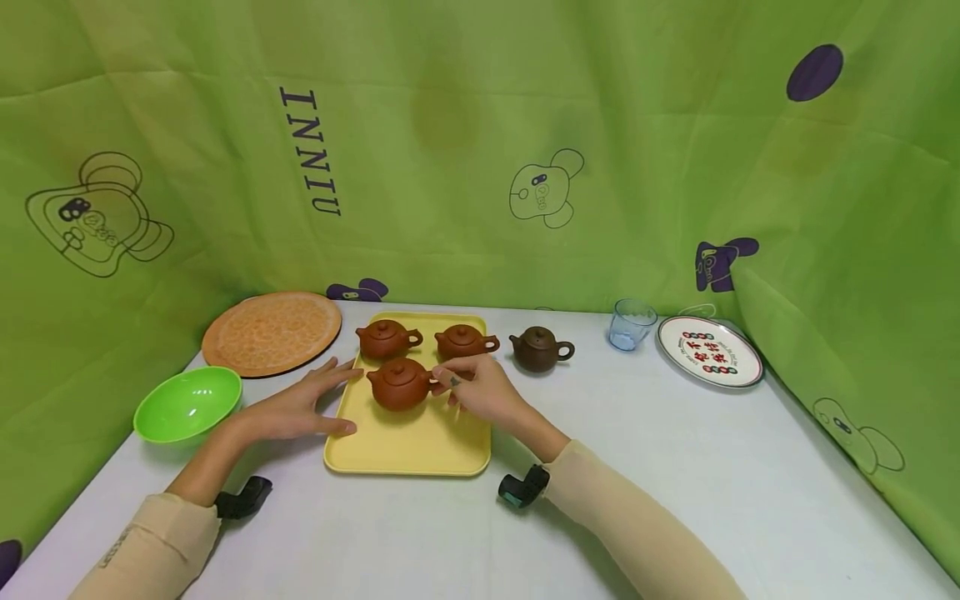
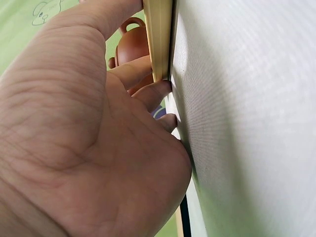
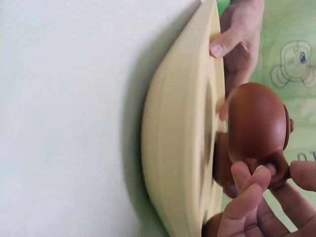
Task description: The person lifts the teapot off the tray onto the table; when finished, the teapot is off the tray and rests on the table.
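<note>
My right hand (image 1: 480,387) pinches the handle of a reddish-brown clay teapot (image 1: 400,385), its spout pointing left. The teapot is upright, close over the middle of a yellow tray (image 1: 408,454); the right wrist view shows fingers and thumb at the handle (image 3: 269,170). Behind it on the tray stand two similar teapots, one at the back left (image 1: 384,340) and one at the back right (image 1: 463,342). My left hand (image 1: 296,406) is spread at the tray's left edge, thumb and fingers apart. In the left wrist view its fingertips (image 2: 160,90) lie against the tray's side (image 2: 160,44).
A dark brown teapot (image 1: 538,350) stands right of the tray. Farther right are a blue-tinted glass (image 1: 630,325) and a white plate (image 1: 708,353) with red lettering. On the left lie a round orange-patterned mat (image 1: 272,333) and a bright green bowl (image 1: 187,406). Green cloth (image 1: 450,167) surrounds the white table (image 1: 375,542).
</note>
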Motion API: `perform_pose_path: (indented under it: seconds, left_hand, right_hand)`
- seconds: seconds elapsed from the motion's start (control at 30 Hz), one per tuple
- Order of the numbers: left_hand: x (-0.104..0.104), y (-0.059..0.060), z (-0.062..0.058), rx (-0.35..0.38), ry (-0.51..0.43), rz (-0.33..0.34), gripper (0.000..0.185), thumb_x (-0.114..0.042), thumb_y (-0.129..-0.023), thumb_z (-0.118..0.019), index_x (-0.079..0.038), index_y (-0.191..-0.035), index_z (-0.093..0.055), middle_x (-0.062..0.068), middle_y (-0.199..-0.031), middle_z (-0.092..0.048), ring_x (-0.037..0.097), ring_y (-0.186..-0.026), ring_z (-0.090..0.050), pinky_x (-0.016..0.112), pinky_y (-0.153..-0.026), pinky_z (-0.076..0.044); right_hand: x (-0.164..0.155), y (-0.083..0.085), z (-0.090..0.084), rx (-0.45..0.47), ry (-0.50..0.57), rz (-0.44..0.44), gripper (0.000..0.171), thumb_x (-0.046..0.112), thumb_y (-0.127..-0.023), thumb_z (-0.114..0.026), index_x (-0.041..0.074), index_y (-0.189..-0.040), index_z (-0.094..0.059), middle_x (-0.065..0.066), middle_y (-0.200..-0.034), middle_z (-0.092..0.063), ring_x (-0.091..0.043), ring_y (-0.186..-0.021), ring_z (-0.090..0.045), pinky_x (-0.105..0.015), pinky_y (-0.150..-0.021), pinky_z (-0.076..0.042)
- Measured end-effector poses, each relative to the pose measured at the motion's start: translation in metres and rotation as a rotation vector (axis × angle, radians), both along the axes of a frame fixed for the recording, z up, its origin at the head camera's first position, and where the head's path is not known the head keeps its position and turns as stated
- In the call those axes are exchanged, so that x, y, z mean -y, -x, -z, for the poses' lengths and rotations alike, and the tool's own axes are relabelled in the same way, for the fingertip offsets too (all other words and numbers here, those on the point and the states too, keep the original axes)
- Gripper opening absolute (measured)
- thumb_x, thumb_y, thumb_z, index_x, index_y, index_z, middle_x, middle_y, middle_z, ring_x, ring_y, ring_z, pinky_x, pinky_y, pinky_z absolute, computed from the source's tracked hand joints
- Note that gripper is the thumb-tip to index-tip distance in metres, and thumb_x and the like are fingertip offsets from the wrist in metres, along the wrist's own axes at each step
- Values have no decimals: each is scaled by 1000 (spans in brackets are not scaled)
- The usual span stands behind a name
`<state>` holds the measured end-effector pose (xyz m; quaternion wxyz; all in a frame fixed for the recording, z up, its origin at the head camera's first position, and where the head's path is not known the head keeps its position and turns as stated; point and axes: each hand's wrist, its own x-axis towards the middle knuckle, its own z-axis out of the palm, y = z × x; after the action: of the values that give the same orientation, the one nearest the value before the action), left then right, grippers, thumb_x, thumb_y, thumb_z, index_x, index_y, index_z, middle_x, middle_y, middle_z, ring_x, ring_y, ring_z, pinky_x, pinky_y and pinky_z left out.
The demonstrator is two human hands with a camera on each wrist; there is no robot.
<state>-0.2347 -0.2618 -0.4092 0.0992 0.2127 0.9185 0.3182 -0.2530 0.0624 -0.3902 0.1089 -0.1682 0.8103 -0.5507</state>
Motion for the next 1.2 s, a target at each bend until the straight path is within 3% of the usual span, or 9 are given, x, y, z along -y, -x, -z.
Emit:
perform_pose_path:
  seconds: [0.33,0.6,1.2]
  left_hand:
    - [-1,-1,0,7,14,-5,91,-44,-88,-85,-7,-160,-44,31,-173,-23,59,-161,-8,82,-123,-12]
    - [-2,0,2,10,14,-4,91,-45,-88,-84,-8,-161,-43,31,-174,-20,58,-161,-7,82,-123,-12]
    - [2,0,1,-5,17,-6,92,-46,-89,-83,-7,-161,-43,30,-173,-22,58,-161,-8,83,-122,-13]
  right_hand:
    - [-34,-2,-9,-59,4,22,28,27,-107,-65,7,-119,-80,-18,-100,-83,-23,-72,-68,-24,-58,-52]
    - [-73,-3,-11,-89,-13,42,29,25,-108,-63,5,-120,-79,-18,-101,-83,-14,-68,-65,-31,-59,-57]
    - [-146,-11,-20,-91,-68,126,34,23,-109,-61,-4,-123,-74,-20,-103,-82,-8,-68,-64,-24,-60,-57]
